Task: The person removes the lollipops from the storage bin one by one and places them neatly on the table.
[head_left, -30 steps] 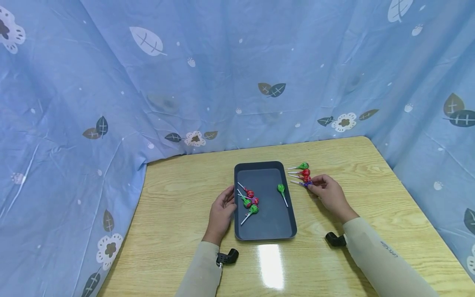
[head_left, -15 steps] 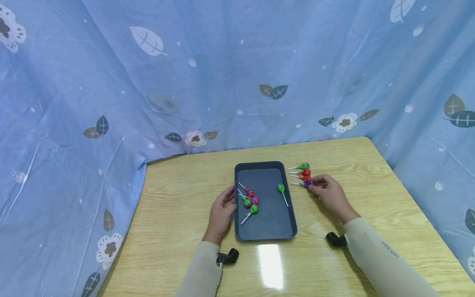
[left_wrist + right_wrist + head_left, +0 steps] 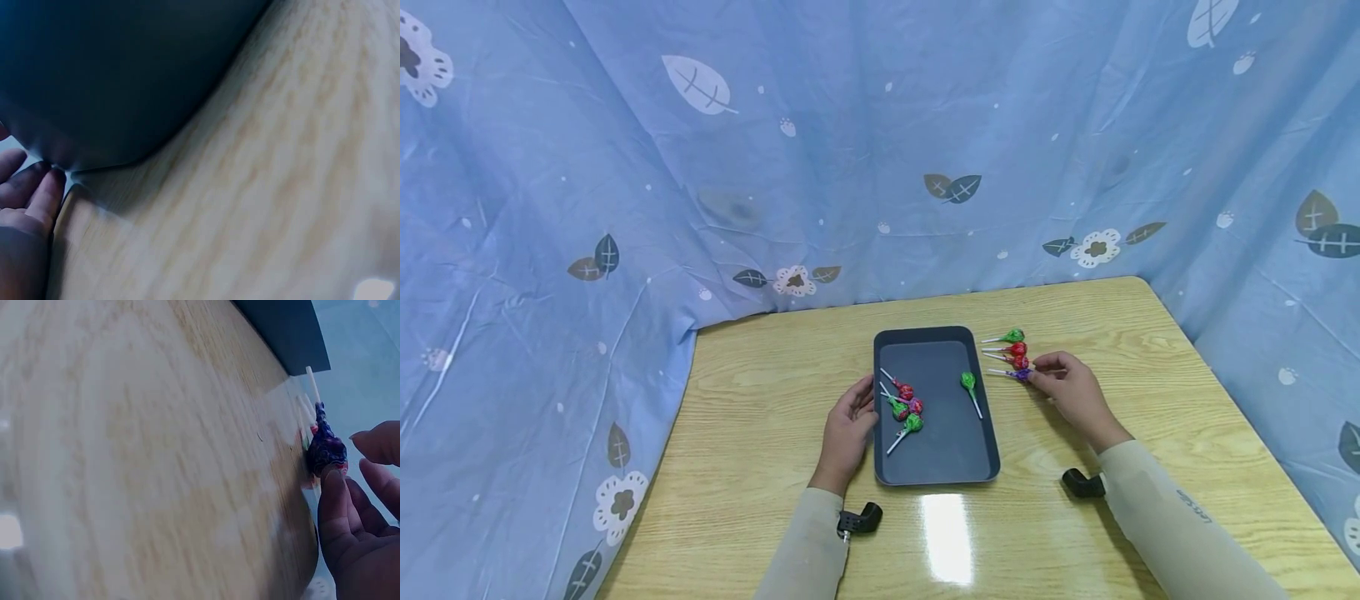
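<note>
Nearest are pale sleeves [image 3: 805,546], a black wrist camera [image 3: 861,518] on the left one. The left hand [image 3: 847,429] rests against the left side of a dark grey tray [image 3: 947,458], fingers relaxed and touching its wall. Inside lie five lollipops [image 3: 913,423], four bunched left, one green at right. The right hand [image 3: 1072,398], fingers loosely parted, is at the head of a purple-wrapped lollipop [image 3: 327,450] on the wooden table [image 3: 760,400]; beyond it lie two red lollipops [image 3: 1017,348], then a green lollipop [image 3: 1015,335], and last a blue leaf-print curtain [image 3: 865,125]
</note>
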`<state>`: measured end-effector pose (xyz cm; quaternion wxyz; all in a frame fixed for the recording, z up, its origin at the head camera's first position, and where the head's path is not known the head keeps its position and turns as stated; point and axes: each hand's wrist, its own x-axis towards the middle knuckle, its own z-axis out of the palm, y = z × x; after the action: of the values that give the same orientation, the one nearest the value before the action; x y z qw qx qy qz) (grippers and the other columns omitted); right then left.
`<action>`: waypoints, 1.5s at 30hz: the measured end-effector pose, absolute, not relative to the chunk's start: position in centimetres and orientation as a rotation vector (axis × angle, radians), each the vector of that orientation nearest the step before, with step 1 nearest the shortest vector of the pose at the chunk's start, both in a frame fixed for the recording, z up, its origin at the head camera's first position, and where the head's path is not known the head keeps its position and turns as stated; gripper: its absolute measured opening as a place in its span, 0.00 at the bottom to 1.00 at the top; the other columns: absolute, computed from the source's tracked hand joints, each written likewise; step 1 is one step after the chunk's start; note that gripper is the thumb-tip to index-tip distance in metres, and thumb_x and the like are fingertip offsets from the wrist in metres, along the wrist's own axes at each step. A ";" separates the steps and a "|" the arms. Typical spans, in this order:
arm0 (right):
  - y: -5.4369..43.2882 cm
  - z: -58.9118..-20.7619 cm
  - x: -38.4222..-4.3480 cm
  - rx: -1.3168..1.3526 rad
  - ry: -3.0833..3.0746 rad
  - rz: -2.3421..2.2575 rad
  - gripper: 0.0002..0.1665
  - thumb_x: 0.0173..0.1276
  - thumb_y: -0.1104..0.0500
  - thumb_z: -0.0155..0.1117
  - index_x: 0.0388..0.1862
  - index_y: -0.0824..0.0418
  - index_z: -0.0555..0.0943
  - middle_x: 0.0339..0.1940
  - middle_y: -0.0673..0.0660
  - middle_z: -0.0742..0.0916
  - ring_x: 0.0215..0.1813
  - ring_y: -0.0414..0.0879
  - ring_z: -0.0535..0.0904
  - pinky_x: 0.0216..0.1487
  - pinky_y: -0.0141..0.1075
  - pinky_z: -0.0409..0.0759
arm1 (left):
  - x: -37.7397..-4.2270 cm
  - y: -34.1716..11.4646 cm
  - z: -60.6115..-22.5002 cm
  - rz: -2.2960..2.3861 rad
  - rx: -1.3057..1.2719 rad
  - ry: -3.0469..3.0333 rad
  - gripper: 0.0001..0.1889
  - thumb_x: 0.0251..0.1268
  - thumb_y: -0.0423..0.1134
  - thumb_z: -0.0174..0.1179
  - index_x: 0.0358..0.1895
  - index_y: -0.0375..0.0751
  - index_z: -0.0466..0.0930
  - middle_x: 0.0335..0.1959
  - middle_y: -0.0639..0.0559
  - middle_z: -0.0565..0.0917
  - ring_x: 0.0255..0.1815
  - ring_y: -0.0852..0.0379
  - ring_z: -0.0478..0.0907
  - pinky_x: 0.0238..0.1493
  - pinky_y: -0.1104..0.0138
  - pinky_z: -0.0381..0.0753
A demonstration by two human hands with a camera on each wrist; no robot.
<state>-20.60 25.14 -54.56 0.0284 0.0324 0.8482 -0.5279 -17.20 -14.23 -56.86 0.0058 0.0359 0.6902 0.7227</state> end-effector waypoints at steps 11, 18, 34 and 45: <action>25.4 -53.9 -20.5 0.081 2.636 -1.648 0.22 0.83 0.56 0.66 0.63 0.73 0.79 0.59 0.69 0.84 0.50 0.46 0.82 0.44 0.31 0.86 | -17.1 -14.2 -56.8 2.267 0.121 2.167 0.32 0.73 0.19 0.53 0.80 0.30 0.69 0.76 0.36 0.76 0.76 0.43 0.74 0.74 0.62 0.76; 25.5 -53.5 -20.6 0.081 2.601 -1.676 0.24 0.85 0.54 0.64 0.66 0.72 0.79 0.61 0.69 0.83 0.51 0.52 0.84 0.43 0.35 0.88 | -17.2 -14.2 -56.9 2.278 0.150 2.168 0.32 0.73 0.19 0.54 0.80 0.29 0.68 0.76 0.34 0.75 0.77 0.40 0.72 0.75 0.60 0.75; 24.3 -52.0 -20.6 0.036 2.571 -1.764 0.22 0.84 0.56 0.65 0.65 0.73 0.79 0.61 0.69 0.83 0.49 0.47 0.82 0.47 0.37 0.89 | -17.1 -14.2 -56.7 2.284 0.133 2.155 0.32 0.73 0.19 0.54 0.80 0.30 0.69 0.76 0.35 0.75 0.77 0.42 0.73 0.74 0.61 0.75; 22.1 -51.2 -20.6 -0.059 2.464 -1.907 0.20 0.82 0.63 0.66 0.63 0.77 0.79 0.59 0.71 0.84 0.47 0.46 0.84 0.48 0.36 0.90 | -17.1 -14.2 -56.8 2.253 0.115 2.182 0.32 0.73 0.20 0.54 0.80 0.33 0.70 0.75 0.38 0.76 0.76 0.45 0.74 0.73 0.63 0.77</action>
<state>-20.62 22.10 -51.18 0.0126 -0.0188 0.7907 -0.6118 -17.10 -14.24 -56.77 0.0015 0.0368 0.6951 0.7180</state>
